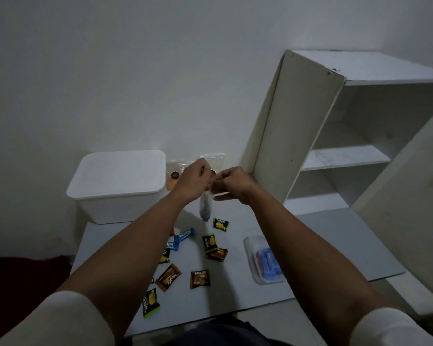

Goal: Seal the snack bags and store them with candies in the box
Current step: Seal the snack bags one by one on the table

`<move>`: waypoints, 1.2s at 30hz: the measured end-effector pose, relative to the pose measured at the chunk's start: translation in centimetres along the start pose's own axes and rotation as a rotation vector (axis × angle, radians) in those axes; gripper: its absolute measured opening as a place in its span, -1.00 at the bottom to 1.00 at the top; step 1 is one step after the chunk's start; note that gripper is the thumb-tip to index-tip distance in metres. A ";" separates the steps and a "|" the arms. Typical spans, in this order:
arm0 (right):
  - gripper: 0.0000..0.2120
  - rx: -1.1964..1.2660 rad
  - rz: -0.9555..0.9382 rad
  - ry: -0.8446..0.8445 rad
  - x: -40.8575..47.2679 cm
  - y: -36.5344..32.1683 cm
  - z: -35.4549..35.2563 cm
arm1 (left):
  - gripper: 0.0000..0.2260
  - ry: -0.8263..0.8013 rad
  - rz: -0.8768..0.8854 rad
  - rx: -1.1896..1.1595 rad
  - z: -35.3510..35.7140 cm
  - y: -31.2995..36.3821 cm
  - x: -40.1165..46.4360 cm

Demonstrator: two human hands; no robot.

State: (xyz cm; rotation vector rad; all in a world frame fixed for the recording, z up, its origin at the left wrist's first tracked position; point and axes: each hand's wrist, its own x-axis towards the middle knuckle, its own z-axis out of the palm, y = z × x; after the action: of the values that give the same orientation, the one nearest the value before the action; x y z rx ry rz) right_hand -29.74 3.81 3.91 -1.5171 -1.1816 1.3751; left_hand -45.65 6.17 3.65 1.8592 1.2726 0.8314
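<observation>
My left hand (194,179) and my right hand (231,184) both pinch the top edge of a clear snack bag (205,208), which hangs down between them above the table with dark contents at its bottom. Behind my hands, two more clear snack bags (174,174) lean against the wall. A white box (118,186) with its lid on sits at the back left. Several wrapped candies (200,278) in brown, green and blue wrappers lie scattered on the grey table (310,245).
A clear plastic tray (263,260) holding blue and red items sits at the right of the table, partly hidden by my right forearm. A white shelf unit (335,136) stands at the back right. The white wall runs behind everything.
</observation>
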 end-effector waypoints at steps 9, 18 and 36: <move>-0.91 0.043 -0.004 0.075 1.4 2.5 -2.4 | -0.74 -0.075 -0.353 -0.222 3.9 -1.1 2.5; -0.85 0.094 0.062 0.173 7.8 5.0 -6.1 | -0.90 -0.097 -0.408 -0.369 8.1 -2.9 8.5; -0.42 -0.087 0.097 0.173 23.2 15.2 -16.1 | -0.91 -0.043 -0.300 -0.097 19.1 -12.5 22.6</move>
State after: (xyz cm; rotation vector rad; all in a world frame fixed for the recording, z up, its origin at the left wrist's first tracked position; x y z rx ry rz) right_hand -11.85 22.46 -15.02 -1.7380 -1.0839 1.2402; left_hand -29.05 26.84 -14.58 1.5535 1.4147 0.6754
